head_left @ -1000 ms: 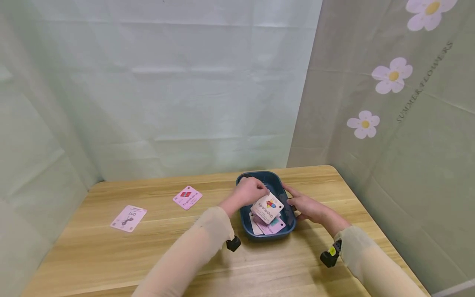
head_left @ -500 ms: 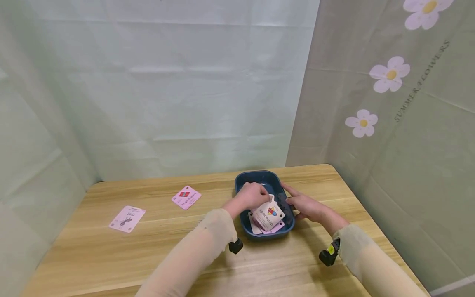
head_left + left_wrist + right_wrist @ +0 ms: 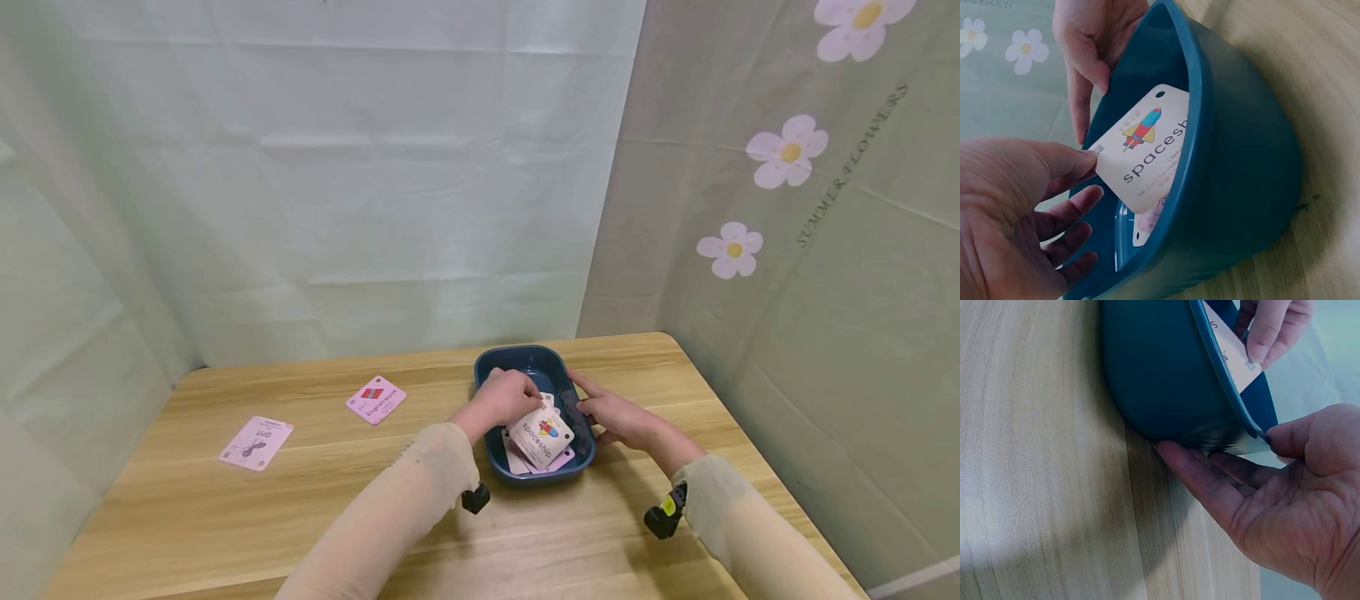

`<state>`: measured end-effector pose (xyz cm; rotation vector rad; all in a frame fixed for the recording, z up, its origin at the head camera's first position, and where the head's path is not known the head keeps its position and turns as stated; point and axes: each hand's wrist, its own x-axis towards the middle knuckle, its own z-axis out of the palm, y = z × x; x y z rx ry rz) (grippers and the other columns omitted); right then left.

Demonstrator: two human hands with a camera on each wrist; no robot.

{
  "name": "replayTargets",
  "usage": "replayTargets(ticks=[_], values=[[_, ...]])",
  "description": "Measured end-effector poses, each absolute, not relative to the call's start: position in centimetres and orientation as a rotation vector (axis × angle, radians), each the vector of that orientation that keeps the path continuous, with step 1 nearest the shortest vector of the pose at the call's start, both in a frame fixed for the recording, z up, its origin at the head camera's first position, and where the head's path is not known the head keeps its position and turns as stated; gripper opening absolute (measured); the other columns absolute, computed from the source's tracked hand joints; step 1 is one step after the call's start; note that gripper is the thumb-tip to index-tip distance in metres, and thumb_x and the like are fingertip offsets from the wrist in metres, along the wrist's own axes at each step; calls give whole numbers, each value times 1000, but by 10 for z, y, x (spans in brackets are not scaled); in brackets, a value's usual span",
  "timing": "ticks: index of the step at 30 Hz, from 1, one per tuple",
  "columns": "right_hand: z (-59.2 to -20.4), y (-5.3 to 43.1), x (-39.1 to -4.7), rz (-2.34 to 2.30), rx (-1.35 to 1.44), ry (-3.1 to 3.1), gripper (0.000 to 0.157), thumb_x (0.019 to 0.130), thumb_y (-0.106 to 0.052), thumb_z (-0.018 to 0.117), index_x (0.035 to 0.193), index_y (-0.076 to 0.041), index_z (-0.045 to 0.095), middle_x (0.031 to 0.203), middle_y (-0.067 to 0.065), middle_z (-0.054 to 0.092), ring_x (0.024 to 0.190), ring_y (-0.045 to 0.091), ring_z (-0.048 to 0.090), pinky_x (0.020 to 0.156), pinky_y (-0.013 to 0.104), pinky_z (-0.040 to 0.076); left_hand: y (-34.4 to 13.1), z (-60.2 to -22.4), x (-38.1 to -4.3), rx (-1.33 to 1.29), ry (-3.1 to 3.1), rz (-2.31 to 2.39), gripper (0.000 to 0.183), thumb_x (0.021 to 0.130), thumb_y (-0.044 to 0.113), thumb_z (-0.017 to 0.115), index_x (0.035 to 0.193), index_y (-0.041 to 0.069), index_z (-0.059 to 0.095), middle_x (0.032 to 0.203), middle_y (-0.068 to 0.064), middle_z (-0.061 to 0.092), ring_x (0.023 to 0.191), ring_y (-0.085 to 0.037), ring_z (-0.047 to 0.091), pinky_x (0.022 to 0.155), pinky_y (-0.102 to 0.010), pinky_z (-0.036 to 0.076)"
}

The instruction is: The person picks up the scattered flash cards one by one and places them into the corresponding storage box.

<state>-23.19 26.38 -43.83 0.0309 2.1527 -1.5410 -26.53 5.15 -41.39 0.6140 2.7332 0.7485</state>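
My left hand (image 3: 512,395) reaches into the dark blue plastic bin (image 3: 1244,162). Between its thumb and forefinger it pinches the corner of a white flashcard (image 3: 1141,150) reading "spaceship", with a colourful rocket on it. The card leans inside the bin, over other pinkish cards (image 3: 1147,224) mostly hidden under it. At the bin's right side, my right hand (image 3: 621,418) holds the wall, thumb at the rim and fingers (image 3: 1194,472) against the outside.
Left of the bin, a pink "English book" card (image 3: 377,400) lies on the wooden table (image 3: 330,500). Further left is a pink "ant" card (image 3: 257,442). Pale curtains (image 3: 375,183) stand behind the table and at both sides, the right one with flower prints.
My left hand has brought the spaceship card slightly lower and nearer the front of the bin, then nearly stopped. My right hand keeps its hold on the bin.
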Motion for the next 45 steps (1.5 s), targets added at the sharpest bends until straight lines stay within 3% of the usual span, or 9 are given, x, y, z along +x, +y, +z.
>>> replayTargets(ticks=[10,22,32,45], values=[[-437,263,-231,-1528,49,2176,59,98,-13,37,147,-38,15,150,13,17,115,35,44,76,52,49,50,-415,-267,711,2858,637,27,88,32,63,114,26,68,118,0,59,105,-23,43,89,-40,39],[-439,263,-231,-1525,48,2184,59,98,-13,36,147,-38,15,151,12,16,119,37,42,76,54,49,47,-406,-266,809,2951,639,41,89,41,59,128,31,56,132,-1,49,120,-27,40,97,-48,36],[-439,264,-231,-1521,43,2184,60,98,-13,36,147,-38,14,151,12,15,120,37,41,75,53,49,43,-396,-261,977,3041,603,56,89,50,53,141,35,39,143,-2,37,129,-29,30,102,-54,23],[-438,263,-231,-1513,36,2181,60,98,-13,35,148,-37,13,152,13,13,122,38,39,76,54,49,26,-380,-255,1029,3070,478,66,87,58,50,145,35,29,149,-3,27,135,-32,20,107,-57,9]])
